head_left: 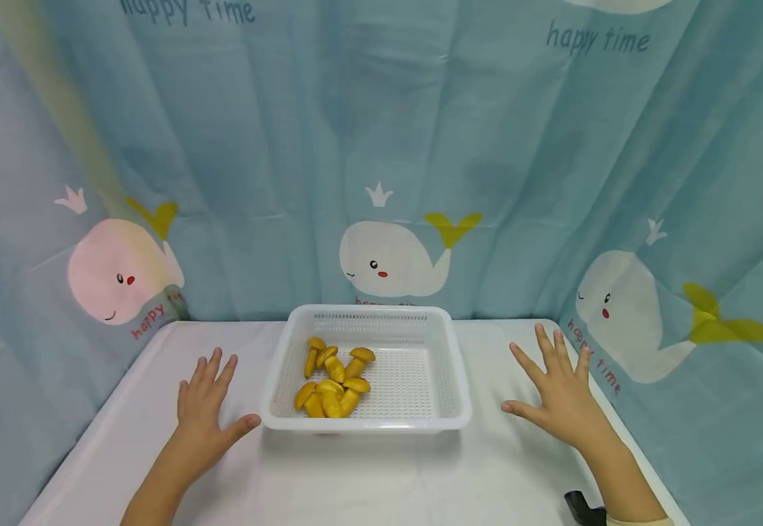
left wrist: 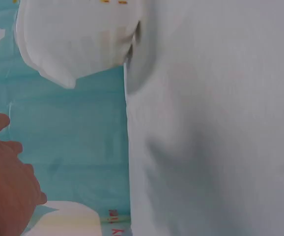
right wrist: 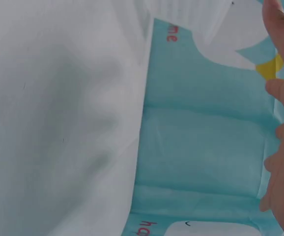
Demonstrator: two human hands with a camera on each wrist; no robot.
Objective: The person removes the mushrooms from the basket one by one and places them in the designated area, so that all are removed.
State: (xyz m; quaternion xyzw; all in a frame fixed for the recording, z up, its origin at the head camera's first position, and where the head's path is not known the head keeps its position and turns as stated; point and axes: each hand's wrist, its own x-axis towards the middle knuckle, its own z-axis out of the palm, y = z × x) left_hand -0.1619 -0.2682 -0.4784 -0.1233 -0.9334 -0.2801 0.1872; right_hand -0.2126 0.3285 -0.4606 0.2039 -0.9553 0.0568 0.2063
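A white plastic basket (head_left: 420, 424) with perforated walls and floor stands at the middle of the table. Several yellow-brown mushrooms (head_left: 331, 387) lie in its left half, some overlapping others. To the left of the basket is my left hand (head_left: 204, 413), palm down with fingers spread, its thumb tip close to the basket's near left corner. On the other side, my right hand (head_left: 561, 398) is spread out too, apart from the basket. Neither hand holds anything. In the left wrist view the left hand (left wrist: 9, 182) shows at the left edge, and the right wrist view shows the right hand (right wrist: 282, 147) at the right edge.
A white cloth (head_left: 381, 482) covers the table. Behind it and along both sides hangs a blue-green curtain (head_left: 256, 219) printed with whales. A black object (head_left: 583, 508), only partly visible, is beside the right wrist at the bottom of the head view.
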